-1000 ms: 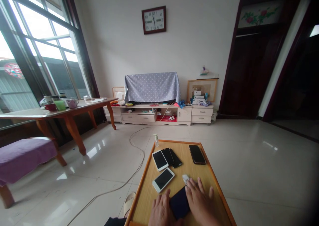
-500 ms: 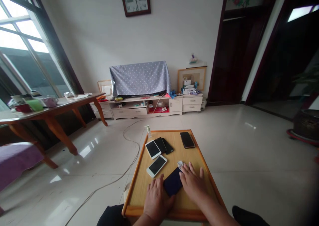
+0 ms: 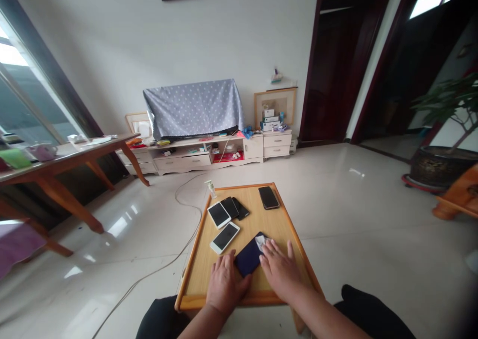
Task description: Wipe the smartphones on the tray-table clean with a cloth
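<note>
A dark blue phone [image 3: 247, 260], its plain side up, lies on the small wooden table [image 3: 194, 289] in front of me. My left hand [image 3: 225, 283] grips its lower left end, fingers along one edge and thumb at the near corner. Under the fingertips of my right hand [image 3: 279, 268] is a crumpled white tissue [image 3: 261, 241], pressed against the phone's upper right part. Just beyond lies a white phone [image 3: 224, 238], screen up. Behind it, another white-framed phone [image 3: 218, 214] lies beside two overlapping black phones [image 3: 230, 206].
A single dark phone [image 3: 269, 197] lies at the table's far right. A small pump bottle [image 3: 211, 188] stands at the far left corner. A cable [image 3: 160, 268] runs across the floor on the left. A potted plant [image 3: 440, 165] stands at the right.
The whole view has shifted, so the table appears higher and further left. My right hand and the tissue have moved from the phone's far right edge onto its surface. My left hand keeps its hold.
</note>
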`<state>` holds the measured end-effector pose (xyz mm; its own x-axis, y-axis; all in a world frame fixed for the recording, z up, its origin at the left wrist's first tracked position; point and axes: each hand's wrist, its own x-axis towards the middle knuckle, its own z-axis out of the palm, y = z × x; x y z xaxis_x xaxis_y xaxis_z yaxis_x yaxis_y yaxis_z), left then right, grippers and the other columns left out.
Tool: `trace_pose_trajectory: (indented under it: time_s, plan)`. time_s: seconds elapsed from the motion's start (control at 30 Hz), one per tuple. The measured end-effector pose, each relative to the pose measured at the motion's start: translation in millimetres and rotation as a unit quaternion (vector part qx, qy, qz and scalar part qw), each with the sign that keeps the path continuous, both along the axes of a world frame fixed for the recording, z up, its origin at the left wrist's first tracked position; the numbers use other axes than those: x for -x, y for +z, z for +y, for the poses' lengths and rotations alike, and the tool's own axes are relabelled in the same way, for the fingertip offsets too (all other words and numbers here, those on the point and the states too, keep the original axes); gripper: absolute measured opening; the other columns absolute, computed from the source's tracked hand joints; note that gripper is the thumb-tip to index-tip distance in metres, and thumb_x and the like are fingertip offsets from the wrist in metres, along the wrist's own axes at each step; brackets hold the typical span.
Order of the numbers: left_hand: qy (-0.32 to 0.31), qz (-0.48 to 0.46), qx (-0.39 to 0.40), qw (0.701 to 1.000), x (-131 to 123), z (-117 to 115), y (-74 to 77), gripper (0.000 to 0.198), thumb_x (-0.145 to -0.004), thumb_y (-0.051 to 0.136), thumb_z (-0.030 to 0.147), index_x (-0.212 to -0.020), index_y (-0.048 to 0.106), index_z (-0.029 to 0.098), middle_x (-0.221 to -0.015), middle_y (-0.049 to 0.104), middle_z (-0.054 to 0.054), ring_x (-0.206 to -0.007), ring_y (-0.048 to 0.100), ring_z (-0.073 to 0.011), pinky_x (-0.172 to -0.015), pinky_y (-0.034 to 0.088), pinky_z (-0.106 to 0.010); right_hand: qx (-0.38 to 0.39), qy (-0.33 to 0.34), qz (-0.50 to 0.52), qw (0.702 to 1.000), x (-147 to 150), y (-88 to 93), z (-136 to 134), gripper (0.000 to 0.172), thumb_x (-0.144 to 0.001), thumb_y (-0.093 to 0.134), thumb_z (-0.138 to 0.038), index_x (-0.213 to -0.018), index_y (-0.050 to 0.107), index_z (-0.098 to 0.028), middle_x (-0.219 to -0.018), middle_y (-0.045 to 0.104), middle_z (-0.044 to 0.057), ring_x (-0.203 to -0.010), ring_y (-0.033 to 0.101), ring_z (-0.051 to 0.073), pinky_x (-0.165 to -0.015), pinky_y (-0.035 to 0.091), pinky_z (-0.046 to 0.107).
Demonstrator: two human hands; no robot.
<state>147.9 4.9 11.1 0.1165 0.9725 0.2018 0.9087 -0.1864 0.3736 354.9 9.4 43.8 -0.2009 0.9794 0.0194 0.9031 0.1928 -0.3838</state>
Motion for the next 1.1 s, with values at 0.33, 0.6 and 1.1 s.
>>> trace_pose_trajectory:
  time_s: [0.33,0.6,1.1]
  plan:
    - [0.003,0.004,-0.009,1.000,-1,0,-0.2,0.067,-0.076,0.063,0.042,-0.137,0.047,0.019,-0.130,0.061,-0.011,-0.125,0.052,-0.0296,-0.107,0.039,-0.045,-0.010,-0.029,-0.011,0.999,-5,3.9,11,0.057,-0.105,0.017,-0.044,-0.141,0.055,-0.022,-0.149,0.050,0.009,-0.145,0.036,0.027,-0.119,-0.010,0.060]
    - [0.000,-0.004,0.027,1.000,4,-2,3.9,0.062,-0.076,0.055,0.028,-0.137,0.048,0.018,-0.132,0.060,-0.012,-0.123,0.053,-0.0272,-0.106,0.037,-0.041,-0.037,0.144,0.077,0.986,38,-4.3,-18,0.053,-0.106,0.016,-0.036,-0.138,0.058,-0.029,-0.145,0.055,0.003,-0.141,0.043,0.020,-0.124,0.002,0.050]
    - [0.002,-0.017,0.025,1.000,8,-8,18.8,0.068,-0.075,0.064,0.045,-0.136,0.052,0.018,-0.127,0.063,-0.012,-0.116,0.054,-0.0306,-0.103,0.037,-0.045,-0.042,0.095,0.039,0.994,54,-15.2,25,0.048,-0.103,0.026,-0.036,-0.141,0.054,-0.033,-0.147,0.053,0.002,-0.142,0.042,0.025,-0.122,0.005,0.056]
